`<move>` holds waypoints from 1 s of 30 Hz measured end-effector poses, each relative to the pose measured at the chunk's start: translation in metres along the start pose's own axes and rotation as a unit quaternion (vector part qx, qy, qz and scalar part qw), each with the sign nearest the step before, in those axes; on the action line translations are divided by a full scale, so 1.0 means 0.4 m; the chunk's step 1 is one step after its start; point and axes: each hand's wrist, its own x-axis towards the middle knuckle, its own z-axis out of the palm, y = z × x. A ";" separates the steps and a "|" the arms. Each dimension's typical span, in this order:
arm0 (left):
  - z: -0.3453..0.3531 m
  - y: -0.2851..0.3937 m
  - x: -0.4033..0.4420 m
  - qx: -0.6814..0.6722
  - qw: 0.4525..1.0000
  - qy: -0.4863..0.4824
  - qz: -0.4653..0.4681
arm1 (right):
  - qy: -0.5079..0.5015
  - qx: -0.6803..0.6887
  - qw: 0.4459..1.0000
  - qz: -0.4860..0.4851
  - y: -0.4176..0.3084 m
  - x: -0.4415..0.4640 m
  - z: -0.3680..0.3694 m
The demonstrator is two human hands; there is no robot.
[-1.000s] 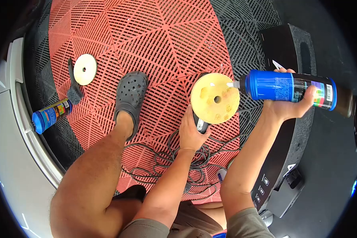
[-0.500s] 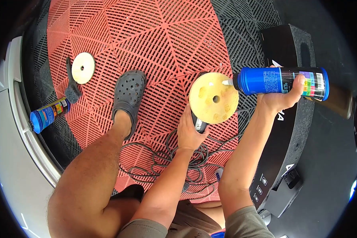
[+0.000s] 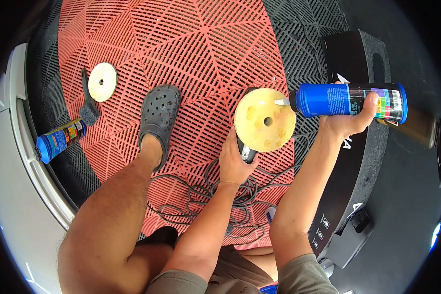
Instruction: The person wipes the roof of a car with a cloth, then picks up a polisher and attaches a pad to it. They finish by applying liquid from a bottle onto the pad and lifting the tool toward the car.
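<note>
My left hand (image 3: pixel 234 160) is closed around the handle of a polisher (image 3: pixel 247 154); its round yellow foam pad (image 3: pixel 259 125) faces up, with a centre hole and several darker blotches. A small white dab shows near the pad's upper edge. In my right hand (image 3: pixel 344 123) a blue and black squeeze bottle (image 3: pixel 323 99) lies sideways. Its pale nozzle points left, over the pad's upper right part; whether the tip touches the foam I cannot tell. Most of the polisher's body is hidden beneath the pad.
A coiled dark cable (image 3: pixel 245 196) lies on the red grid floor (image 3: pixel 215 54) below the polisher. To the left are another pad (image 3: pixel 103 82), a dark brush (image 3: pixel 88 111), a second blue bottle (image 3: pixel 61 139) and a light car panel (image 3: pixel 14 181). A black box (image 3: pixel 345 59) stands at right.
The bottle and the pad have shifted very slightly to the right in view. Both hands keep the same hold.
</note>
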 end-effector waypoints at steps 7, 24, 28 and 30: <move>-0.004 0.004 0.004 -0.007 1.000 -0.002 0.002 | 0.010 0.034 0.999 0.024 -0.009 0.007 -0.004; 0.000 0.000 0.005 0.001 1.000 0.012 0.017 | -0.081 0.138 0.981 0.113 -0.154 -0.139 -0.174; 0.002 -0.003 0.003 -0.009 1.000 0.010 0.013 | -0.018 0.113 0.986 0.119 -0.172 -0.179 -0.223; 0.003 -0.003 0.004 -0.009 1.000 0.009 0.014 | -0.004 0.115 0.987 0.115 -0.171 -0.183 -0.230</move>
